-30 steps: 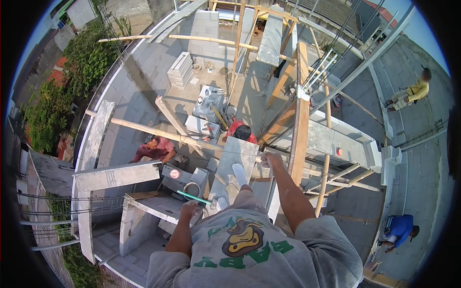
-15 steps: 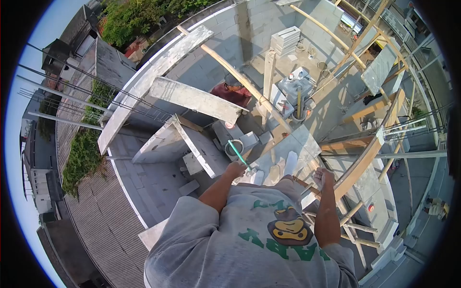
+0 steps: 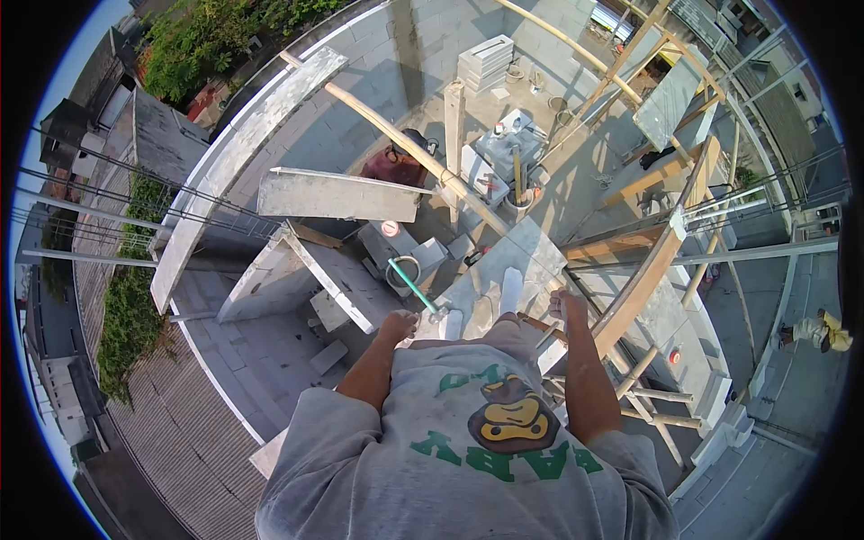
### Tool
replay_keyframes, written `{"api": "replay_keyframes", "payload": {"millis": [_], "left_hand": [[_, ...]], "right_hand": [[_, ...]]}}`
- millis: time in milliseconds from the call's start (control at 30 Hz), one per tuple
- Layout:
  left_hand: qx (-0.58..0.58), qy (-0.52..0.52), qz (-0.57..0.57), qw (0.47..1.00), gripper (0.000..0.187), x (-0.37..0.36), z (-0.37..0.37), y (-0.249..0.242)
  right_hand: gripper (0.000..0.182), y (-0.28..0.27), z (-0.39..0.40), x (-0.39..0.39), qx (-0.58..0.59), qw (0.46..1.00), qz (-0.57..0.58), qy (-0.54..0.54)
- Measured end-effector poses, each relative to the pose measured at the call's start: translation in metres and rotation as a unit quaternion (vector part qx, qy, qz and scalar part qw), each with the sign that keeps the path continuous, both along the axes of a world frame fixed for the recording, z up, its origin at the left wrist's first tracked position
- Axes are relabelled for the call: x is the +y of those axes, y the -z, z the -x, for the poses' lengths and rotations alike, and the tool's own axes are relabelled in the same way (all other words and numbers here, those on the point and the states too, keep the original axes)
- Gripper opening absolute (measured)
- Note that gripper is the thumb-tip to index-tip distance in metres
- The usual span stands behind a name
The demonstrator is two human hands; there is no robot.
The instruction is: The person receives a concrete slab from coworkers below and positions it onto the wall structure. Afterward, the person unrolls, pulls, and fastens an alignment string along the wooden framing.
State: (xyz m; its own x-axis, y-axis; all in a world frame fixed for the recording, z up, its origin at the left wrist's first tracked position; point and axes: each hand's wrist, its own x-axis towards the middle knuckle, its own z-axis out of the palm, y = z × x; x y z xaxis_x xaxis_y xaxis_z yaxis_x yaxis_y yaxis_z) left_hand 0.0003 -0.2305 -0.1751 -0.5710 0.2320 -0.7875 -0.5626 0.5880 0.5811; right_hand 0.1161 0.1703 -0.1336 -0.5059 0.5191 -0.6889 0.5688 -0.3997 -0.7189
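My left hand (image 3: 399, 326), fingers curled in with nothing visible in them, hangs in front of my body. Just beyond it, apart from the fingers, a green-handled hammer (image 3: 414, 287) slants down to its head beside my white-covered foot (image 3: 453, 325). On the other side, my right hand (image 3: 568, 307) is loosely closed and shows no object in it. It overlaps the edge of a wooden beam below in this view. Both feet are on a grey, dusty platform (image 3: 531, 252) high above the floor.
A bamboo pole (image 3: 409, 144) crosses ahead, with a tilted grey panel (image 3: 337, 196) left of it. Buckets, including one by the hammer (image 3: 404, 270), stand below. Stacked blocks (image 3: 486, 61) are at the back. A curved wooden form (image 3: 643, 283) rises at right. The drop lies left.
The view has turned, so the surroundings shift left. Both hands remain raised in front of the body, a little lower and wider apart from the hammer on the left.
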Motion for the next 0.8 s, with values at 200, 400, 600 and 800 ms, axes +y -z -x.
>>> {"api": "replay_keyframes", "payload": {"millis": [200, 400, 600, 800], "left_hand": [[-0.018, -0.024, -0.071, 0.997, 0.025, 0.010, 0.011, 0.019], [-0.030, -0.025, -0.069, 0.997, 0.025, 0.011, 0.010, 0.018], [-0.021, -0.020, -0.048, 0.998, 0.024, 0.007, 0.008, 0.007], [-0.007, -0.019, -0.037, 0.999, 0.025, 0.008, 0.008, 0.008]], "right_hand": [[0.011, 0.005, -0.016, -0.001, 0.001, 1.000, 0.016, 0.011], [0.016, -0.006, -0.022, -0.007, -0.021, 0.999, 0.031, 0.034], [0.016, -0.017, -0.019, -0.012, -0.042, 0.999, 0.010, 0.027], [0.017, 0.004, -0.021, -0.011, -0.042, 0.999, 0.014, 0.023]]}}
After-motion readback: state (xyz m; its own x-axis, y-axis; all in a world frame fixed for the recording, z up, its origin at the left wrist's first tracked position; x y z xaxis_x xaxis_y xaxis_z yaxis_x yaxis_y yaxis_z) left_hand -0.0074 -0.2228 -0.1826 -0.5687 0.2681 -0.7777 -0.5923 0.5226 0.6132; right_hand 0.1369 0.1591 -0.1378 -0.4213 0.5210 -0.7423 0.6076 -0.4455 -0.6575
